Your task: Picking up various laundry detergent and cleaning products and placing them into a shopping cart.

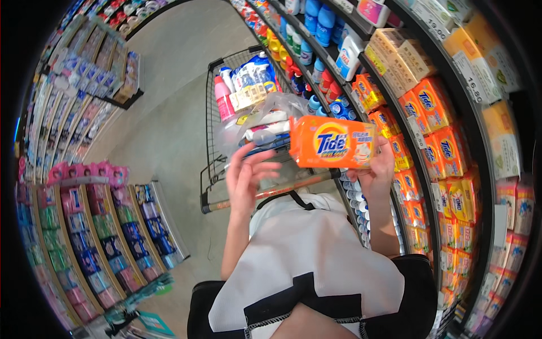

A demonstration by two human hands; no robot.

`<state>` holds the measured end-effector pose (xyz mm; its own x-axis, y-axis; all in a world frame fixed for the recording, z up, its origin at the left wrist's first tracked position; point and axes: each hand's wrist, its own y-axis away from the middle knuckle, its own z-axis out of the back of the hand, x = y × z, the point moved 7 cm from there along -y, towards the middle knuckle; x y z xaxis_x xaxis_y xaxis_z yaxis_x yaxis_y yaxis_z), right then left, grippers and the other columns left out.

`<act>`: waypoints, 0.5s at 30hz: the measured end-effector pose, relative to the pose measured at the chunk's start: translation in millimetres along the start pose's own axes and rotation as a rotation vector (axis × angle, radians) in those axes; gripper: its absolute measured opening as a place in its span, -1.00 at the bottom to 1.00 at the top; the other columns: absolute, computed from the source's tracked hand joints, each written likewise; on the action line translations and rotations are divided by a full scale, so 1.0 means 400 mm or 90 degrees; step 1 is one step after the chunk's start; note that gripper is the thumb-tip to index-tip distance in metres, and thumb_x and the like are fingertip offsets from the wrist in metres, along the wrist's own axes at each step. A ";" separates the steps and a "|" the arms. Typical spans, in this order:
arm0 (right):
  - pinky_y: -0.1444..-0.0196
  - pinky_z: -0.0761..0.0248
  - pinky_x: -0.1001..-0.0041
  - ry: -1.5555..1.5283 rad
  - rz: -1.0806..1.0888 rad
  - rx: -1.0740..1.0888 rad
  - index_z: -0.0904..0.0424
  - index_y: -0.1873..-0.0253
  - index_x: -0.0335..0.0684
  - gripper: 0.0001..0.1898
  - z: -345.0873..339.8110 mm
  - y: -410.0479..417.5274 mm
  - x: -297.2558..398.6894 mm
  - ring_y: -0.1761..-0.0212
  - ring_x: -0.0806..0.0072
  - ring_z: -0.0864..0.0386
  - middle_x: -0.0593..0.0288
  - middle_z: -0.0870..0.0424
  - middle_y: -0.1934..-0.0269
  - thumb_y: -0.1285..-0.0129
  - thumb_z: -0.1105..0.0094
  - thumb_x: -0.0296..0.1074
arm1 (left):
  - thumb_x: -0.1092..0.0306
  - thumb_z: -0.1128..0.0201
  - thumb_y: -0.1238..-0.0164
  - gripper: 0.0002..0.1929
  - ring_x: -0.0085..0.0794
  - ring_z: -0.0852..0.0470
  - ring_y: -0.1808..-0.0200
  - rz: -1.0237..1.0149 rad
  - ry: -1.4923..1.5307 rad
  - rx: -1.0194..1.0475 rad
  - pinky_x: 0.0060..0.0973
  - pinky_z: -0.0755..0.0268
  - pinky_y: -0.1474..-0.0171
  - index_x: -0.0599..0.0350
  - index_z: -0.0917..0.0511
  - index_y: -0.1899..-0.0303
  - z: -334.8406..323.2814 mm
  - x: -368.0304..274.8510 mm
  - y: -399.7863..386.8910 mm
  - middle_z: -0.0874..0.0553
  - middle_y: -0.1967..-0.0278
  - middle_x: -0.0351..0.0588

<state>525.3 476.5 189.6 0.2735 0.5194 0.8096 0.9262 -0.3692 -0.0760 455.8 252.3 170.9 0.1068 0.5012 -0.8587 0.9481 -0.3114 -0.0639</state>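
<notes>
My right hand (377, 164) grips the right end of an orange Tide laundry soap pack (332, 142), its printed front turned up toward me. Left of the pack, my left hand (247, 178) is raised with fingers apart and nothing in them. Both hands are over the handle end of a black wire shopping cart (207, 106). Inside the cart lie a pink bottle (224, 99), a blue-and-white package (254, 74), a pale boxed pack (247, 96) and a clear plastic bag (279, 104) with goods in it.
Close on my right runs a shelf with orange Tide packs (436, 104), yellow OMO packs (456, 199) and blue bottles (325, 25). Across the grey floor (169, 140), a display rack (97, 237) of colourful packages stands at left. Another shelf stand (95, 59) is farther off.
</notes>
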 end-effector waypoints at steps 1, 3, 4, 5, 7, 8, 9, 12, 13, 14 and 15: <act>0.74 -0.35 0.60 0.007 -0.025 0.039 -0.04 0.19 -0.25 -0.64 -0.013 0.000 -0.021 0.66 0.37 -0.49 -0.03 -0.47 0.42 0.08 0.03 -0.38 | 0.23 0.04 -0.15 -0.53 -0.24 -0.55 0.33 0.064 0.165 0.071 -0.45 -0.46 0.37 0.25 -0.09 -0.04 -0.060 0.010 0.006 -0.45 0.16 0.12; 0.73 -0.35 0.59 -0.023 -0.075 0.066 -0.02 0.19 -0.24 -0.63 -0.042 0.009 -0.038 0.66 0.37 -0.49 -0.06 -0.47 0.43 0.10 0.04 -0.46 | 0.14 0.03 -0.13 -0.43 -0.19 -0.55 0.33 0.090 0.233 0.098 -0.47 -0.48 0.48 0.20 0.03 -0.10 -0.115 0.020 0.028 -0.38 0.11 0.14; 0.77 -0.34 0.60 0.061 -0.090 0.063 -0.03 0.21 -0.25 -0.66 -0.044 0.013 -0.044 0.67 0.38 -0.49 -0.05 -0.47 0.44 0.11 0.08 -0.49 | 0.24 0.01 -0.13 -0.50 -0.22 -0.57 0.40 0.230 0.143 0.103 -0.52 -0.46 0.61 0.20 -0.04 -0.06 -0.129 0.047 0.033 -0.44 0.17 0.11; 0.80 -0.32 0.61 0.145 -0.104 0.061 -0.04 0.22 -0.26 -0.68 -0.042 0.016 -0.049 0.69 0.38 -0.49 -0.03 -0.48 0.45 0.12 0.11 -0.51 | 0.36 -0.02 -0.10 -0.57 -0.27 -0.58 0.48 0.196 -0.033 0.054 -0.58 -0.43 0.67 0.24 -0.11 0.00 -0.128 0.039 0.037 -0.49 0.26 0.07; 0.78 -0.35 0.58 0.142 -0.137 0.067 -0.04 0.22 -0.26 -0.69 -0.034 0.016 -0.069 0.67 0.35 -0.50 -0.07 -0.48 0.45 0.12 0.12 -0.54 | 0.45 -0.04 -0.07 -0.64 -0.31 -0.57 0.57 0.216 0.009 -0.004 -0.60 -0.40 0.70 0.27 -0.17 0.08 -0.116 0.050 0.041 -0.53 0.35 0.05; 0.77 -0.35 0.58 0.136 -0.157 0.078 -0.03 0.21 -0.26 -0.68 -0.035 0.017 -0.077 0.67 0.34 -0.50 -0.07 -0.48 0.44 0.11 0.12 -0.53 | 0.45 -0.04 -0.07 -0.64 -0.31 -0.57 0.57 0.212 0.012 -0.014 -0.60 -0.40 0.70 0.27 -0.17 0.08 -0.112 0.051 0.047 -0.53 0.35 0.05; 0.76 -0.36 0.58 0.131 -0.175 0.086 -0.03 0.21 -0.26 -0.68 -0.034 0.019 -0.084 0.66 0.34 -0.50 -0.08 -0.48 0.44 0.10 0.11 -0.53 | 0.43 -0.03 -0.08 -0.65 -0.31 -0.57 0.58 0.205 0.007 -0.026 -0.61 -0.39 0.70 0.28 -0.18 0.09 -0.107 0.052 0.052 -0.53 0.36 0.05; 0.70 -0.37 0.60 0.087 -0.198 0.130 -0.01 0.19 -0.26 -0.70 -0.035 0.018 -0.096 0.62 0.34 -0.51 -0.11 -0.48 0.45 0.01 0.10 -0.54 | 0.41 -0.03 -0.09 -0.66 -0.31 -0.57 0.60 0.196 0.020 -0.054 -0.62 -0.39 0.70 0.30 -0.20 0.10 -0.102 0.049 0.061 -0.53 0.38 0.06; 0.70 -0.37 0.60 0.089 -0.202 0.133 -0.01 0.19 -0.26 -0.70 -0.035 0.016 -0.098 0.62 0.34 -0.51 -0.11 -0.48 0.45 0.01 0.10 -0.54 | 0.40 -0.03 -0.10 -0.66 -0.31 -0.56 0.61 0.196 0.035 -0.065 -0.62 -0.39 0.70 0.31 -0.20 0.11 -0.101 0.048 0.063 -0.53 0.38 0.07; 0.72 -0.37 0.59 0.098 -0.193 0.139 -0.01 0.18 -0.26 -0.70 -0.037 0.012 -0.098 0.63 0.34 -0.51 -0.09 -0.48 0.45 -0.01 0.10 -0.48 | 0.32 0.01 -0.14 -0.66 -0.29 -0.56 0.61 0.186 0.013 -0.058 -0.61 -0.39 0.70 0.31 -0.20 0.10 -0.102 0.044 0.062 -0.53 0.38 0.08; 0.74 -0.37 0.57 0.106 -0.185 0.145 -0.01 0.17 -0.27 -0.69 -0.039 0.009 -0.098 0.65 0.33 -0.51 -0.08 -0.48 0.45 -0.02 0.09 -0.41 | 0.32 0.01 -0.14 -0.66 -0.29 -0.56 0.61 0.185 0.015 -0.063 -0.61 -0.39 0.70 0.31 -0.20 0.10 -0.099 0.044 0.061 -0.53 0.38 0.08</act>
<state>514.0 442.6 166.8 -0.0368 0.4380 0.8982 0.9977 -0.0356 0.0583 492.8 285.6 174.4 0.3840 0.4215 -0.8215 0.9011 -0.3653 0.2338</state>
